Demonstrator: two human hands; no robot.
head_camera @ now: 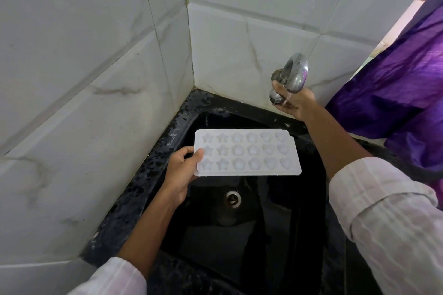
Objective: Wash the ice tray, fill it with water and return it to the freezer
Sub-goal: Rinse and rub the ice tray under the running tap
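Observation:
A white ice tray (247,152) with star, flower and heart moulds is held level over the black sink (239,235). My left hand (183,170) grips its left end, thumb on top and fingers underneath. My right hand (291,102) reaches up to the chrome tap (293,74) on the back wall and its fingers are curled round the tap's knob. A thin stream of water runs from the spout over that hand. The tray sits left of and below the spout, outside the stream.
The sink basin has a round drain (233,197) at its middle and a speckled black counter rim (134,189). White marble-look tiles (96,79) close in the left and back. A purple curtain (402,88) hangs at the right.

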